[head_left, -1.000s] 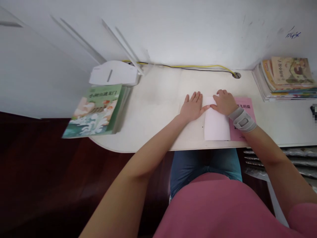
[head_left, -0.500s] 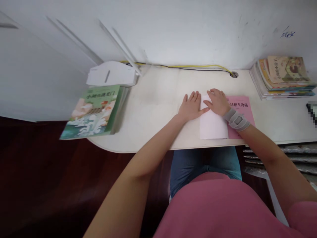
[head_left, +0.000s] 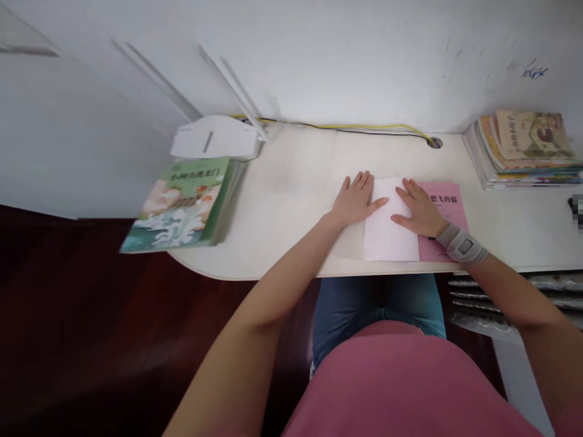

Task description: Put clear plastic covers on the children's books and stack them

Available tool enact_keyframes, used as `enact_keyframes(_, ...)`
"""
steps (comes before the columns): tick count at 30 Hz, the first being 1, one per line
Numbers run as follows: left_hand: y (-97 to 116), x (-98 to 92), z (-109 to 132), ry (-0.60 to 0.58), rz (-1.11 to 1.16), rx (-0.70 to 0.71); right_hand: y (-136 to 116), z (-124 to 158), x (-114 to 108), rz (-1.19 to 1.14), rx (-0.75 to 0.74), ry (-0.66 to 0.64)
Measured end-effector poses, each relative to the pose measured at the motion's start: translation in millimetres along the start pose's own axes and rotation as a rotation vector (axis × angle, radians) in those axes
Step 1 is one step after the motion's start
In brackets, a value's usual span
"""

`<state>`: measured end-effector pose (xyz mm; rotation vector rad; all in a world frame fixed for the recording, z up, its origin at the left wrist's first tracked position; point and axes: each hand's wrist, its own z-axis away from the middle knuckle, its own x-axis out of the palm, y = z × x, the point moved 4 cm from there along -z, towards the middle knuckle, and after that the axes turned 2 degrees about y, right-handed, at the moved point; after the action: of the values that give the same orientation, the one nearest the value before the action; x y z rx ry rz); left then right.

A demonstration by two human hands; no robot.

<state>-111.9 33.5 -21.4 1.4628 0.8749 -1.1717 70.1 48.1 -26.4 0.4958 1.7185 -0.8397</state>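
Observation:
A pink-covered book with dark lettering lies on the white table, partly under a blank white sheet or flap that spreads to its left. My left hand rests flat at the white sheet's left edge, fingers stretched and thumb reaching over the paper. On the right part of the sheet, where it meets the pink cover, my right hand lies with fingers spread. A grey wrist support wraps that wrist. Whether the white sheet is joined to the book I cannot tell.
A stack of green-covered books overhangs the table's left edge, beside a white router with antennas. Another pile of books stands at the back right. Yellow and black cables run along the wall into a hole.
My right hand has slid to the right across the white sheet and its fingers have spread flat. My left hand stays at the left edge. The view has shifted slightly.

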Motion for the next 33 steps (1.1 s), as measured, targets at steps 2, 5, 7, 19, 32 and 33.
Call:
enact_keyframes(2,-1.1,-0.2,1.3,-0.004,-0.023,0.001,-0.3,-0.8,0.9,0.003,-0.001,0.007)
enact_keyframes(5,-3.4,0.2,3.4,0.0,-0.06,0.003,1.1,-0.8,0.1,0.017,0.017,0.019)
enact_keyframes(7,-4.3,1.2,4.4,0.007,-0.068,0.005,0.7,-0.5,-0.3,0.044,0.034,0.012)
enact_keyframes(19,14.6,-15.1,11.3,0.049,-0.179,-0.014,-3.7,-1.6,-2.0,0.056,0.029,0.009)
enact_keyframes(32,125.7,-2.5,39.6,-0.1,-0.165,0.343,45.9,-21.0,-13.9,-0.154,0.011,0.141)
enact_keyframes(33,125.6,-0.1,39.1,-0.094,-0.168,0.311,43.9,-20.5,-13.6,-0.135,-0.008,0.137)
